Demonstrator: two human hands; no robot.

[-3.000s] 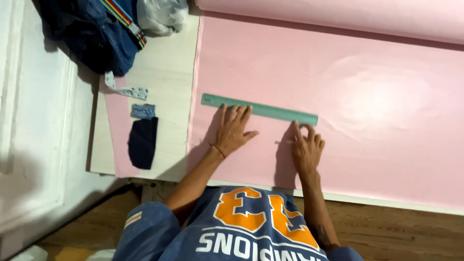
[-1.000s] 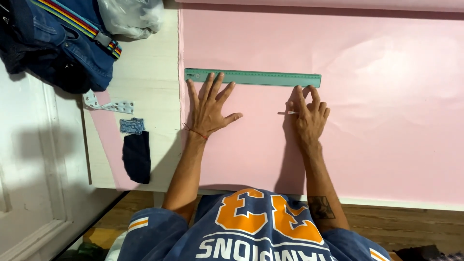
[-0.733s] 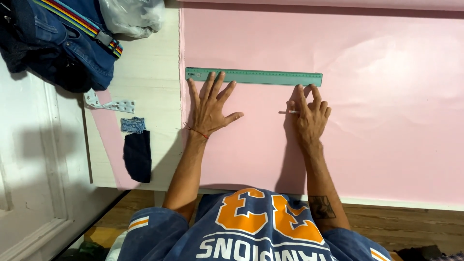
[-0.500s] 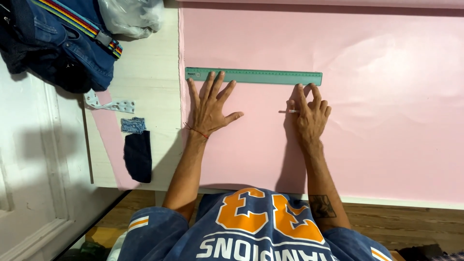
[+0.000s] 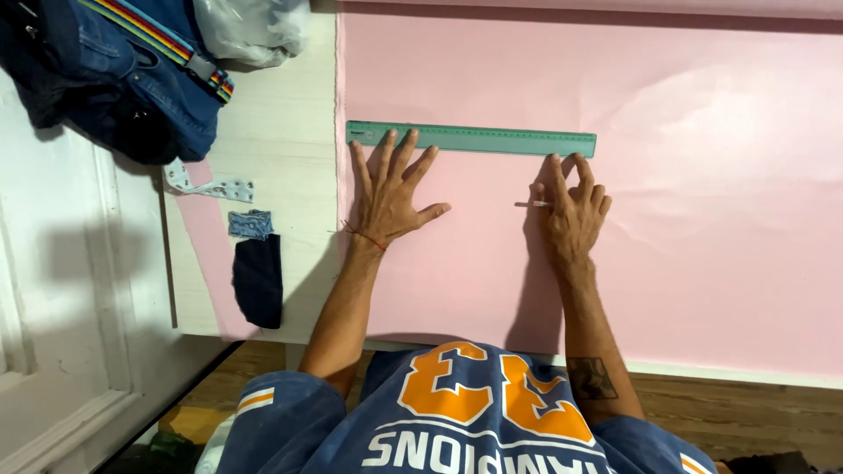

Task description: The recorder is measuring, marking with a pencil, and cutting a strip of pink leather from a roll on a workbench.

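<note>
pink fabric [image 5: 667, 219], a broad smooth sheet, covers most of the pale wooden bench [image 5: 281, 149] and reaches its near edge. a long translucent green plastic ruler [image 5: 471, 139] lies flat on the sheet, running left to right, its left end close to the fabric's left edge. the left hand [image 5: 391, 197] rests palm down on the fabric just below the ruler's left part, its fingers [image 5: 384, 151] spread wide and flat, the tips touching the ruler's lower edge; a thin red thread circles that wrist. the right hand [image 5: 572, 211] sits under the ruler's right end, fingers loosely bent and close together, pinching a small thin marking stick [image 5: 534, 204] that points out to the left, while its longest fingertips meet the ruler's edge. to the left of the sheet, on the bare bench, lie a small dark navy fabric piece [image 5: 258, 281], a little denim scrap [image 5: 251, 224] just above it, and a pale strip with holes [image 5: 211, 184]. a blue denim bag with a rainbow-striped strap [image 5: 132, 70] sits at the far left corner, beside a clear plastic bag [image 5: 250, 26].
</note>
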